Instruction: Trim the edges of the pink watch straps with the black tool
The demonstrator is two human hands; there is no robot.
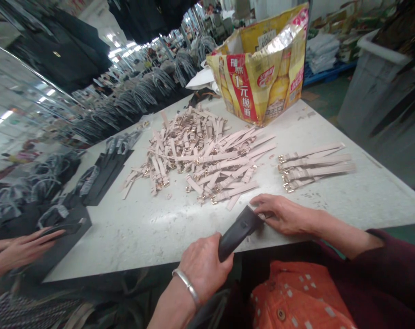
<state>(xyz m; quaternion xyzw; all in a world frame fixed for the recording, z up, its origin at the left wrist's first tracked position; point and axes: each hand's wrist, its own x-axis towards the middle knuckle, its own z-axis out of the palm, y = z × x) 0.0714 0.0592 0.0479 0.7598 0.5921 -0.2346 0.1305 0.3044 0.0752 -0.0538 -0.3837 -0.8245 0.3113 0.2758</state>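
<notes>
While the left hand squeezes the black pouch, the right hand rests flat, fingers loose, touching its tip; it looks light and bendy.

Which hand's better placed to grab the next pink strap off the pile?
Right, probably. The right hand rests open on the table, fingertips at the tip of the black piece, right beside the nearest pink straps. The left hand is occupied gripping the black piece.
</notes>
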